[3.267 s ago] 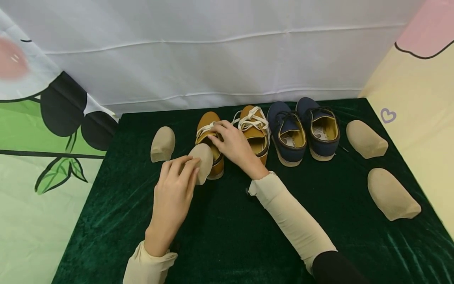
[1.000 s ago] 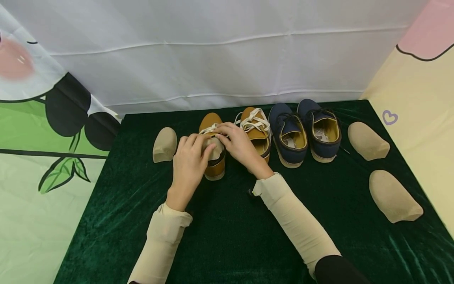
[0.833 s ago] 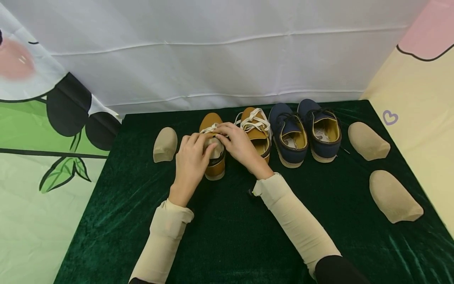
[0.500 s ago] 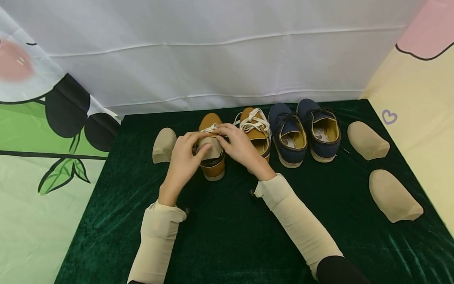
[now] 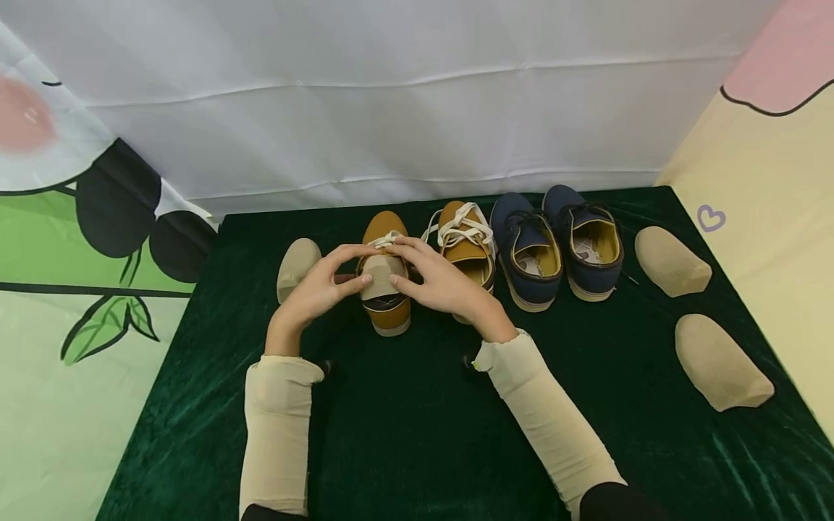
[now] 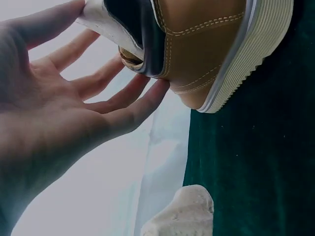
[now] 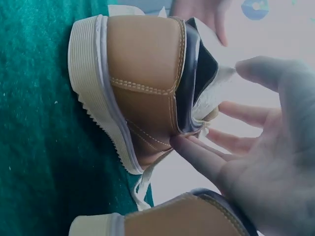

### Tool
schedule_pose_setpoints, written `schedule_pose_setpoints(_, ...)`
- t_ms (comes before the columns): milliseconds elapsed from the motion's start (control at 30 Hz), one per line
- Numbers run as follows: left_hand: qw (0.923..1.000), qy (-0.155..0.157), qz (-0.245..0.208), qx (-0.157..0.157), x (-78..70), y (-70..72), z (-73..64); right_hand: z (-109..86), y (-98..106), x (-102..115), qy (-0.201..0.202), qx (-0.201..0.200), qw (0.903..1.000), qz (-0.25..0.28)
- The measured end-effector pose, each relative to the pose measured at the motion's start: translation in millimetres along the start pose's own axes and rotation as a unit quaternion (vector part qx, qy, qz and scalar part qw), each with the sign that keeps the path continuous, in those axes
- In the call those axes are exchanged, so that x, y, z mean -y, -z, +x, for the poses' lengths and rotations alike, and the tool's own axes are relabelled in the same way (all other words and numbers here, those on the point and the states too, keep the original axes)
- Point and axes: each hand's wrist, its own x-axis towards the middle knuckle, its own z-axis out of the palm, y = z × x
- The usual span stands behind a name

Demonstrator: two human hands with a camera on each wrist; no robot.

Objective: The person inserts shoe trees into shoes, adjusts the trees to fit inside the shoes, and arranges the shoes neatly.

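Observation:
In the head view a beige shoe insert [image 5: 382, 272] sits in the opening of the left tan shoe [image 5: 389, 318], its blunt end sticking up above the heel collar. My left hand [image 5: 323, 284] holds the insert from the left, thumb at its near edge and index finger across its top. From the right, my right hand [image 5: 444, 286] holds it the same way, thumb opposite the other. Both wrist views show the thumbs at the insert's raised edge, while other fingers touch the shoe's sides near the collar. The insert's front part is hidden inside the shoe.
Right of it stands the other tan shoe [image 5: 464, 239] with loose white laces, then a navy shoe [image 5: 524, 231] and its mate [image 5: 583, 217]. One beige insert [image 5: 298, 264] lies at left, two more, an upper [image 5: 671, 262] and a lower [image 5: 722, 365], at right on green velvet [image 5: 404, 434].
The insert has gone from beside the tan shoe into its opening. My left hand has swung round to its left side, thumb now at the near edge. My right hand has turned slightly, thumb joining the insert.

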Motion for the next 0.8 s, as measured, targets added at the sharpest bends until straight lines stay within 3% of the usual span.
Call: schedule_pose_setpoints(800,0.9982,-0.014,0.042,-0.04,0.7,-7.9,8.4,0.6,-10.5,-5.6,0.029,-0.044,0.9978,-0.042)
